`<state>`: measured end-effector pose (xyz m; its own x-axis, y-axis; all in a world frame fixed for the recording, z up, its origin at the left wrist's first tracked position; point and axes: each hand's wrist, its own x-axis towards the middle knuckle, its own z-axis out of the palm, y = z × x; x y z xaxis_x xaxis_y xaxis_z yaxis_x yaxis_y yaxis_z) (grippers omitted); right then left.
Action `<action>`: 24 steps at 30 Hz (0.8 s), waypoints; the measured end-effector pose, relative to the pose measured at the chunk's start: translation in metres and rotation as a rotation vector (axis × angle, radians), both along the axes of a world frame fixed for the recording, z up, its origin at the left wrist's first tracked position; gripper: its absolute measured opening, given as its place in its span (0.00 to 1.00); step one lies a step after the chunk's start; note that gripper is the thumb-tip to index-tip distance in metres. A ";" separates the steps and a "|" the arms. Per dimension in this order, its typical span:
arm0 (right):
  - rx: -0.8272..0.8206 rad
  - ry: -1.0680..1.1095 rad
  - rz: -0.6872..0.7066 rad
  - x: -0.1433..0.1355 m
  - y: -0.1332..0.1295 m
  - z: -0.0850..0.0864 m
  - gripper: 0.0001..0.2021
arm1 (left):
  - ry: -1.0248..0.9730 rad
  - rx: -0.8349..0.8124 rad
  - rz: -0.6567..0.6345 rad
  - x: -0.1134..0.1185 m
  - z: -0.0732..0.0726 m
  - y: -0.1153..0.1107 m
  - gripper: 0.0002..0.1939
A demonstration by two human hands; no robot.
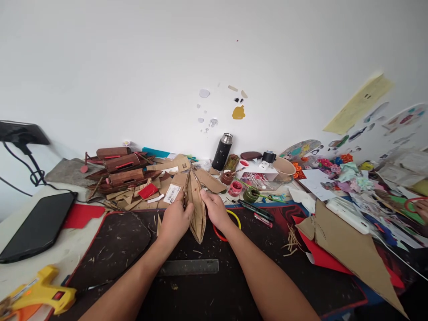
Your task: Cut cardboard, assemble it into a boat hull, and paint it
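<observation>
Cardboard boat hull point(197, 214) at frame centre; left hand point(176, 216) and right hand point(215, 208) clamped on opposite sides; uneven squeezing could buckle its thin walls.

One head-worn view from close above the dark mat point(187, 296), forward and downward, white wall point(143, 67) beyond.

Three brown boats point(117, 162), one cardboard hull point(196, 209)

Left hand point(175, 217), right hand point(216, 209) and tapering forearms point(132, 278): all bare, apparently.
</observation>
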<state>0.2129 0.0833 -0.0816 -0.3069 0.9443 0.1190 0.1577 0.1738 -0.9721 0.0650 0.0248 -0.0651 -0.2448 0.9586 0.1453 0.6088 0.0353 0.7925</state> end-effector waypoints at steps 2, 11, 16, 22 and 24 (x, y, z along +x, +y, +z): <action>-0.002 -0.001 -0.004 0.000 0.000 -0.001 0.33 | 0.032 -0.009 0.003 0.000 0.000 0.000 0.11; 0.014 -0.016 -0.019 -0.001 0.001 -0.005 0.32 | 0.038 0.033 -0.014 0.000 -0.008 0.000 0.12; 0.032 -0.046 -0.036 0.000 0.002 -0.007 0.32 | 0.029 0.031 -0.036 0.001 -0.015 0.002 0.16; 0.043 -0.071 -0.020 -0.001 0.001 -0.004 0.33 | -0.067 0.067 -0.049 -0.001 -0.013 0.002 0.18; 0.043 -0.075 -0.018 -0.001 0.000 -0.004 0.33 | -0.049 0.043 -0.042 -0.002 -0.012 0.001 0.19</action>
